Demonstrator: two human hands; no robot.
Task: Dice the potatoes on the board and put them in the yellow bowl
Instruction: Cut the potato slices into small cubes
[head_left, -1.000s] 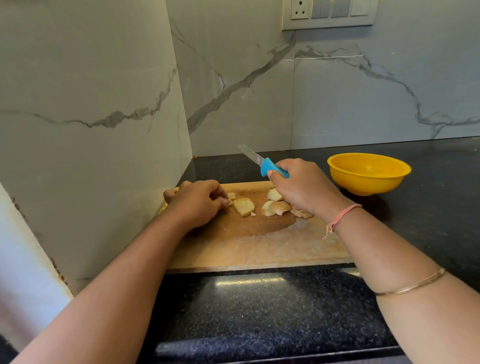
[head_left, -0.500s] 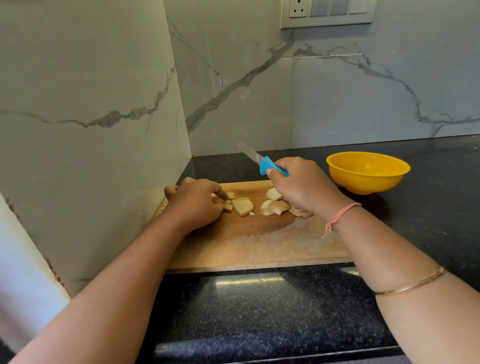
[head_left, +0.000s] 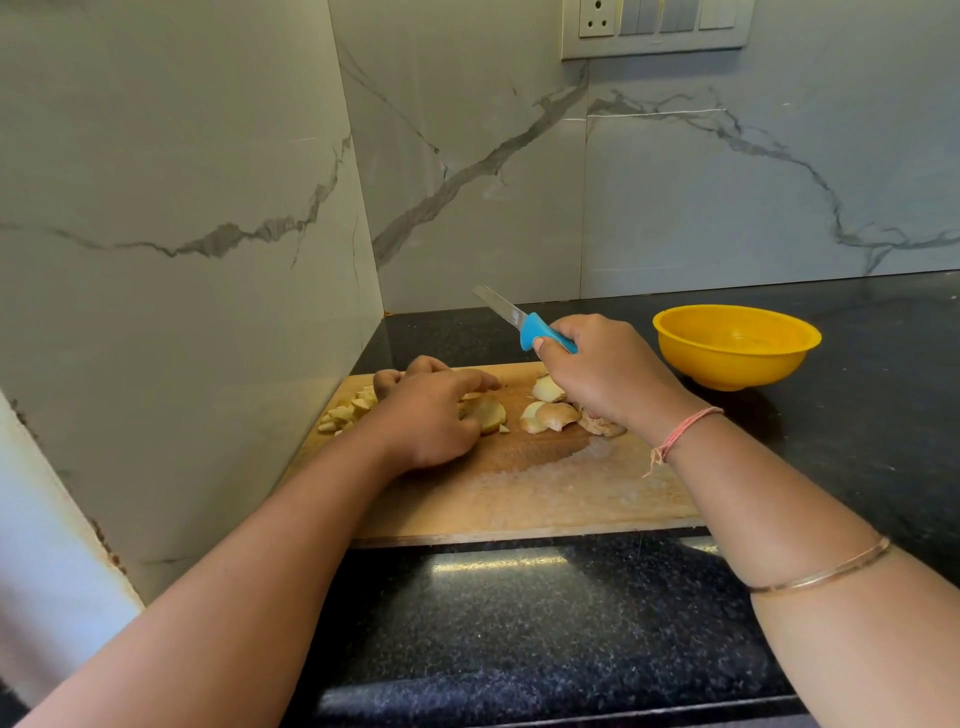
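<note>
Clenched round the blue handle of a knife (head_left: 546, 335), the right hand (head_left: 608, 374) holds it above the far edge of the board (head_left: 545, 493), with the blade slanting up and away to the left, clear of the food. Just under and beside that hand lie several potato chunks (head_left: 550, 414), skin side up. The left hand (head_left: 431, 415) rests palm down on the board, its fingers bent over a potato slice (head_left: 491, 414); whether they pinch it or only lie on it I cannot tell. Behind that hand, at the board's left edge near the wall (head_left: 182, 260), sits a small heap of diced bits (head_left: 348, 410). A thread (head_left: 680, 431) circles the right wrist, and a thin bangle (head_left: 826, 571) sits further up the forearm. The yellow bowl (head_left: 727, 371) stands on the dark counter (head_left: 519, 623), near the board's far right corner, with no potato visible in it. A switch panel (head_left: 654, 26) is set high on the back wall.
</note>
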